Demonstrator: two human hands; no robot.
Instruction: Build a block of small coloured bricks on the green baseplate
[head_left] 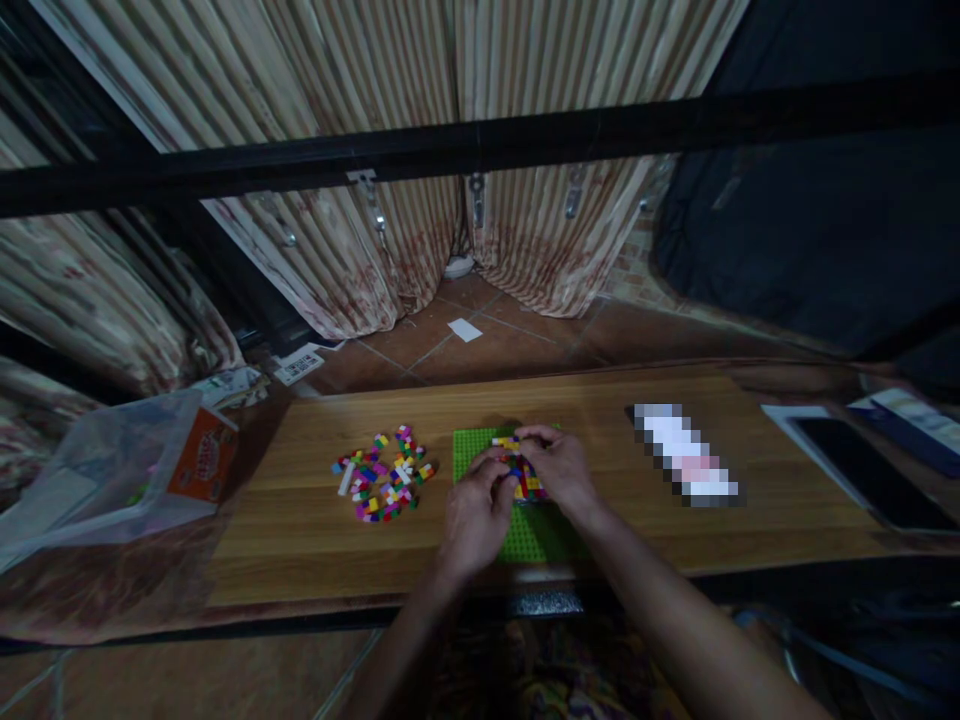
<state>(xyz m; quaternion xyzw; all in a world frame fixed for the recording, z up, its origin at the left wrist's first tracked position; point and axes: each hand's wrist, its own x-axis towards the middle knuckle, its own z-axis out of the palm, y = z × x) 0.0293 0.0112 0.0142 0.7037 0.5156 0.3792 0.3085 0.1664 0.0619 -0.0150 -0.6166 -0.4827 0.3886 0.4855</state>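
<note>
A green studded baseplate [531,545] lies on the wooden board, and a block of multicoloured toy bricks [534,484] is built up on it. My left hand [480,508] is over the left side of the bricks, its thumb and fingers closed together at them. From the right, my right hand [556,465] reaches over the bricks with its fingers bent down onto them. Whatever sits between the fingertips of either hand is too small and hidden to make out. Left of the baseplate is a loose pile of small coloured bricks [390,478].
The wooden board [292,540] bears a phone-like thing with a blurred screen [686,455] at right. A dark tablet [874,470] lies at the far right. At left stands a clear plastic bin [112,470] with an orange label. Striped curtains [360,260] hang behind a dark bar [420,145].
</note>
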